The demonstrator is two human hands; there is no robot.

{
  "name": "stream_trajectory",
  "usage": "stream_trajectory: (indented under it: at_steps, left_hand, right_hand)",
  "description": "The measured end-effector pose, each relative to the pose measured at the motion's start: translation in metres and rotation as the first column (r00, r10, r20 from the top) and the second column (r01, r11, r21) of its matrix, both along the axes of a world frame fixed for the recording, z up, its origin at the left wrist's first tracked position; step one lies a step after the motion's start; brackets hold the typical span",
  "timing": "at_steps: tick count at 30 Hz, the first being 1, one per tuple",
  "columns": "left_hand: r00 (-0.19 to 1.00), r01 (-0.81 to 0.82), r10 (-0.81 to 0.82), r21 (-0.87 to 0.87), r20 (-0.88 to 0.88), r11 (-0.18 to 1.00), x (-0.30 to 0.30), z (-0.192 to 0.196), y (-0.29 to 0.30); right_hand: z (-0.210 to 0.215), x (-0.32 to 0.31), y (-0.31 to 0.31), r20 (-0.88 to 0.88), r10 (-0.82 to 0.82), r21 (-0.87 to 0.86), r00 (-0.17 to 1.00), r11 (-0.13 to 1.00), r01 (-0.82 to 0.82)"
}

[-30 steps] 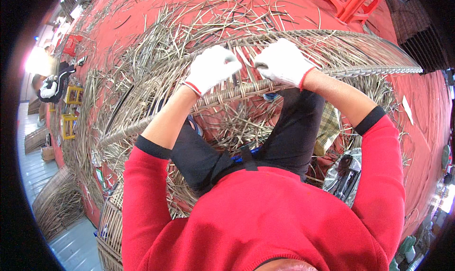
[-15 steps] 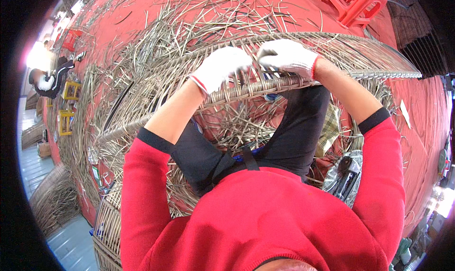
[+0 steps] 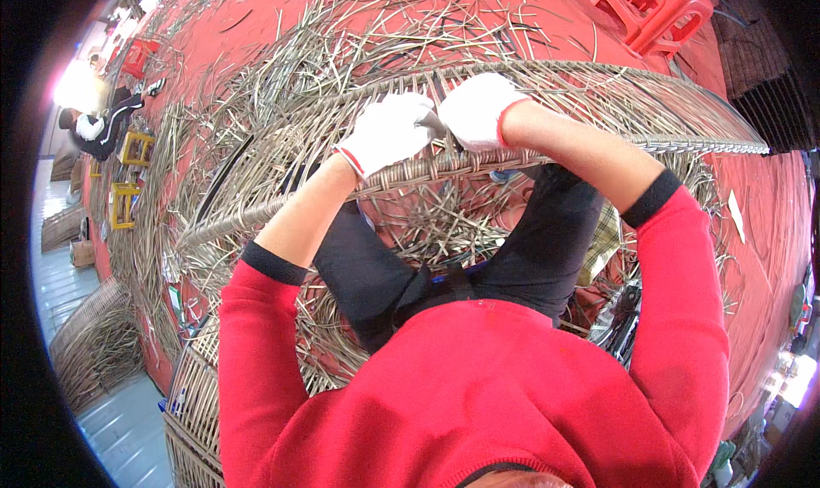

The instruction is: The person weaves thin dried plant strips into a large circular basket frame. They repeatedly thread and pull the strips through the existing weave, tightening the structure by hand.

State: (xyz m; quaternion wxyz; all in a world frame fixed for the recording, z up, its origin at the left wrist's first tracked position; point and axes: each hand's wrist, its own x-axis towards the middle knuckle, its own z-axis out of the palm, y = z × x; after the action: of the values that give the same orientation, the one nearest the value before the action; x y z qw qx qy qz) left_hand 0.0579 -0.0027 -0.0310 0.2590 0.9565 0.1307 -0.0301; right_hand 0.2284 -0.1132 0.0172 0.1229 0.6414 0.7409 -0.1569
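Loose strips [image 3: 312,65] litter the red floor [image 3: 756,266] beyond the left hand [image 3: 391,134]. The right hand [image 3: 480,112] is just beside it, both gloved and curled; whether either pinches anything cannot be told. The woven panel [image 3: 434,167] lies beneath both, extending to either side.

1. White-gloved left grip [image 3: 391,135] and right grip [image 3: 480,112] sit close together, curled, over the long woven panel [image 3: 615,104].
2. Loose strips [image 3: 320,57] litter the red floor [image 3: 752,309].
3. A red stool [image 3: 642,18] stands beyond.
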Motion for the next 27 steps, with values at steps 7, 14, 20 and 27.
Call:
stream_trajectory:
  at_steps: [7, 14, 20, 27]
  left_hand:
    - [0.993, 0.08, -0.061, -0.195, 0.104, 0.978, -0.007, -0.017, 0.009]
    - [0.997, 0.017, -0.049, -0.477, -0.054, 0.879, -0.001, -0.012, 0.019]
    - [0.983, 0.128, -0.132, 0.038, 0.131, 0.991, -0.001, 0.011, 0.008]
    - [0.871, 0.238, -0.381, 0.414, 0.31, 0.879, -0.014, 0.055, -0.01]
  right_hand:
    - [-0.016, 0.037, -0.018, -0.739, -0.352, -0.346, 0.574, 0.93, 0.125]
    - [-0.036, 0.042, -0.028, -0.819, -0.499, -0.46, 0.283, 0.866, 0.194]
    - [-0.014, 0.034, -0.034, -0.622, -0.123, 0.094, 0.773, 0.969, 0.23]
    - [-0.013, 0.022, -0.064, -0.665, 0.124, 0.303, 0.736, 0.946, 0.115]
